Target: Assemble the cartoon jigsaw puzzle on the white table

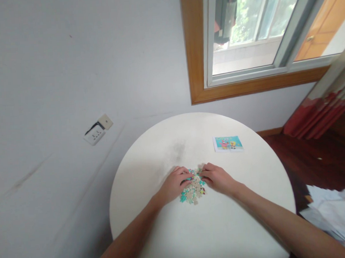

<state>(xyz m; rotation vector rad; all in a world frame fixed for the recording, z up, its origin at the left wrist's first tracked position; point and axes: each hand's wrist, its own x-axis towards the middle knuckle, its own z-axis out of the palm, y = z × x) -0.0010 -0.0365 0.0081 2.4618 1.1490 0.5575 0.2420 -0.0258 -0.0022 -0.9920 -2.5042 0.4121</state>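
Observation:
A loose heap of small jigsaw puzzle pieces (194, 190), some teal and some beige with a few red and yellow spots, lies near the middle of the round white table (206, 227). At the heap's left side my left hand (174, 184) has its thumb and fingers closed over pieces at the upper edge. Opposite it, my right hand (217, 177) is curled, its fingertips closed on pieces at the upper right of the heap. Exactly which pieces each hand touches is partly hidden by the fingers.
Behind my right hand lies a picture card (228, 144) with two cartoon figures. A wall with a power socket (94, 134) borders the table's left; a window (248, 32) is beyond it. Papers (335, 213) are piled at the right, below a red and cream curtain (323, 105).

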